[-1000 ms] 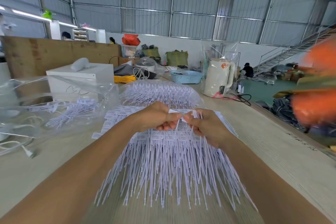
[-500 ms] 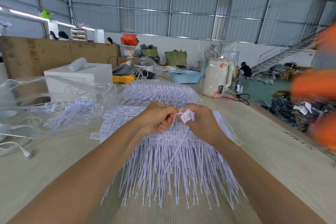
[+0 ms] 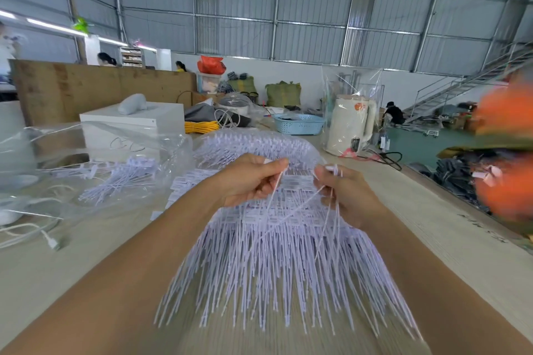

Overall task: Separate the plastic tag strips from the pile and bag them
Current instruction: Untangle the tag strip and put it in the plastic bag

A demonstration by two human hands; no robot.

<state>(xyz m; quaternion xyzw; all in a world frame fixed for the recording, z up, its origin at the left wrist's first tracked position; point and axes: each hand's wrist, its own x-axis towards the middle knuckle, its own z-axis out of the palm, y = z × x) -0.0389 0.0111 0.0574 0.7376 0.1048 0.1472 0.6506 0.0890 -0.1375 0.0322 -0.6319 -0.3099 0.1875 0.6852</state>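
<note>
A big pile of white plastic tag strips (image 3: pixel 268 262) fans out on the wooden table in front of me, tails pointing towards me. My left hand (image 3: pixel 248 181) pinches the head of one strip above the pile. My right hand (image 3: pixel 346 193) pinches a few thin strips, a little apart from the left. Loose tails hang from both hands onto the pile. A clear plastic bag (image 3: pixel 95 158) with some strips inside lies at the left. Behind my hands a second heap of strips (image 3: pixel 253 144) lies arched.
A white box (image 3: pixel 135 124) stands at the back left, a blue basket (image 3: pixel 298 124) and a wrapped white kettle (image 3: pixel 350 127) behind the pile. White cables (image 3: pixel 37 233) lie at the left edge. A person in orange (image 3: pixel 507 170) stands blurred at the right.
My hands have drawn apart: they were pressed together on a strip head, and now each holds its own strips with thin tails hanging between them.
</note>
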